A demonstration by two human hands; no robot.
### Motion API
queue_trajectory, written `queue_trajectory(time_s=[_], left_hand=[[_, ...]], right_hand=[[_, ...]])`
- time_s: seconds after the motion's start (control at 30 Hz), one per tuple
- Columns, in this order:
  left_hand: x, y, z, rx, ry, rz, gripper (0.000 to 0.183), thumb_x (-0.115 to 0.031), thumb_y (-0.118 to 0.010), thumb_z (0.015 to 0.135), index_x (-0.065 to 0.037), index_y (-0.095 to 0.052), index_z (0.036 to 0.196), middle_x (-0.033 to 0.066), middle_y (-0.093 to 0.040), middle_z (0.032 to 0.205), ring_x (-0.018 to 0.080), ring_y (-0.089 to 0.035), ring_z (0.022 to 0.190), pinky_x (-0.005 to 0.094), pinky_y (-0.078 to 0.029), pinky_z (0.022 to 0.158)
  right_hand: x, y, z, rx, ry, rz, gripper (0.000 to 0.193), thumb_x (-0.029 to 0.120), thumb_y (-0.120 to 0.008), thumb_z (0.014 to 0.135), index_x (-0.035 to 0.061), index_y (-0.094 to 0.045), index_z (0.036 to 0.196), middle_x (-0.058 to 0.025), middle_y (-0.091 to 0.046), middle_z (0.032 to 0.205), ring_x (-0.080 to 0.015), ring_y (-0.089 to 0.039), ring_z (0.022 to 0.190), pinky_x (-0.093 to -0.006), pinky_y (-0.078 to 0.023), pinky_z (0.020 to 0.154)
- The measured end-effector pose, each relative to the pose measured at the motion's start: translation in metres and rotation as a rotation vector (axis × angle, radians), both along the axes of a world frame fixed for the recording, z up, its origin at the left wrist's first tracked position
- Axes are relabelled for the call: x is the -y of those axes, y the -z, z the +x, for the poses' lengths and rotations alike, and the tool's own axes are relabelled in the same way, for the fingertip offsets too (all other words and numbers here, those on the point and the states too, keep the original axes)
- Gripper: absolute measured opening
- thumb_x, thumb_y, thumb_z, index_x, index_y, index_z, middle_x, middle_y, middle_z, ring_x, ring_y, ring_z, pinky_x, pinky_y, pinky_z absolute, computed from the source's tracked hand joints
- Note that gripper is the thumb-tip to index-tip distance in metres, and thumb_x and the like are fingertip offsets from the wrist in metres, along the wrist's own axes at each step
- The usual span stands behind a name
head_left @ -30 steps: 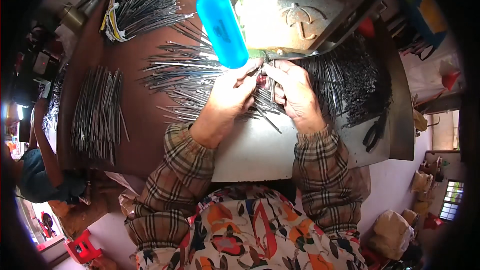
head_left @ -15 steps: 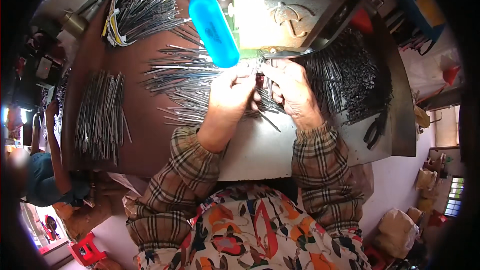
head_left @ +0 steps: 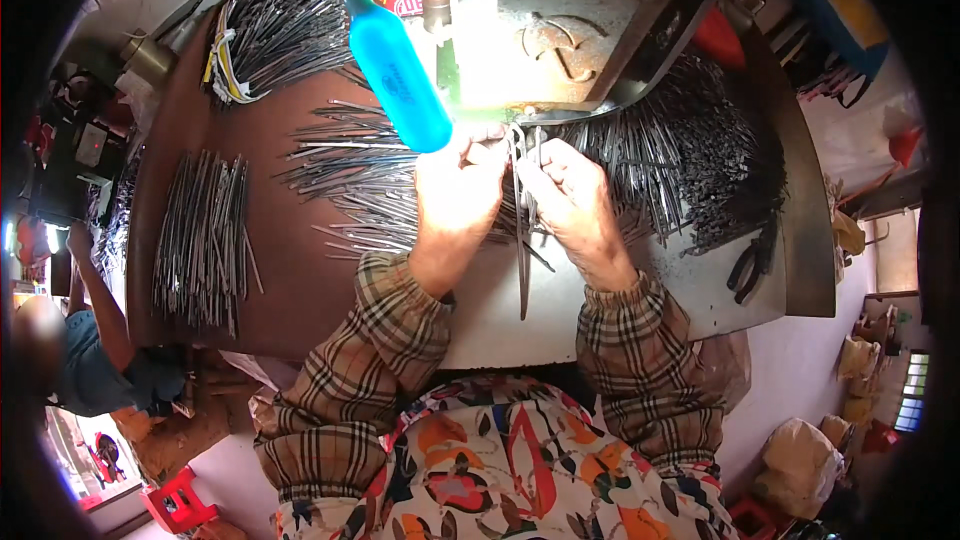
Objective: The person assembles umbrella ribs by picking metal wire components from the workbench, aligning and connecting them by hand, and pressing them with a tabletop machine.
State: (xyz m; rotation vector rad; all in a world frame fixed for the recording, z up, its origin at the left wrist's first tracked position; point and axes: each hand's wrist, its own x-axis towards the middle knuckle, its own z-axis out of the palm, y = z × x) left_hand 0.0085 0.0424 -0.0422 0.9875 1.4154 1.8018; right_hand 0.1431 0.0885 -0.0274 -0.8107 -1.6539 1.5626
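Both hands are closed at the front of a machine, under a bright light. My left hand (head_left: 458, 202) pinches the upper end of thin dark rods (head_left: 523, 275), which hang down between the hands toward me. Close beside it, my right hand (head_left: 578, 208) has its thumb and fingers closed on a thin rod too. Glare and fingers hide the exact grip. Just ahead of the fingertips is the machine's metal plate (head_left: 565, 50), with a raised umbrella shape. A blue bottle-shaped piece (head_left: 400, 80) on a stem hangs beside my left fingers.
Loose rods (head_left: 345, 155) lie left of my hands, with another pile (head_left: 200, 240) farther left and a tied bundle (head_left: 285, 25) behind. Dark rods (head_left: 700, 155) heap on the right, near black-handled pliers (head_left: 752, 265). Another person (head_left: 105, 350) works at far left.
The rods between my hands now hang lower and nearer to me. My right hand has turned and drawn slightly back; the left stays near the machine. The view has shifted a little.
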Motion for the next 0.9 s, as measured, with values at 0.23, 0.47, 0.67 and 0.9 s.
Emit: queue_trajectory(time_s=[0.23,0.47,0.67,0.9], left_hand=[[-0.011,0.010,-0.006,-0.091,-0.024,-0.123,0.014,-0.004,-0.063,0.089,-0.002,-0.063,0.103,-0.0024,-0.055,0.068,0.0028,-0.042,0.049,0.0188,-0.031,0.043],[0.012,-0.011,-0.008,-0.642,-0.102,0.026,0.016,-0.001,-0.062,0.087,0.001,-0.067,0.102,0.0074,-0.066,0.075,0.0107,-0.055,0.057,0.0238,-0.045,0.054],[0.048,-0.033,-0.014,-0.682,0.012,-0.116,0.024,0.004,-0.061,0.086,0.002,-0.068,0.109,0.0111,-0.068,0.082,0.0118,-0.054,0.064,0.0262,-0.046,0.061],[0.049,-0.036,-0.023,-0.832,0.046,-0.122,0.024,0.005,-0.060,0.086,0.000,-0.068,0.109,0.0163,-0.060,0.074,0.0207,-0.053,0.060,0.0317,-0.045,0.060]], right_hand=[[-0.004,-0.009,0.000,0.002,-0.021,-0.102,0.014,0.013,-0.059,0.094,0.0010,-0.059,0.087,0.0040,-0.050,0.070,-0.0027,-0.041,0.062,-0.0214,-0.035,0.053],[-0.004,-0.008,0.002,-0.098,-0.056,-0.233,0.016,0.015,-0.055,0.094,0.0025,-0.057,0.084,0.0044,-0.046,0.070,-0.0032,-0.041,0.059,-0.0222,-0.034,0.051],[-0.003,-0.009,0.006,-0.105,-0.081,-0.180,0.014,0.014,-0.055,0.093,0.0015,-0.059,0.087,0.0028,-0.046,0.072,-0.0033,-0.041,0.060,-0.0227,-0.034,0.050],[-0.003,-0.003,0.004,0.011,-0.065,0.046,0.015,0.011,-0.055,0.094,-0.0020,-0.062,0.093,-0.0019,-0.050,0.083,-0.0045,-0.045,0.063,-0.0244,-0.037,0.050]])
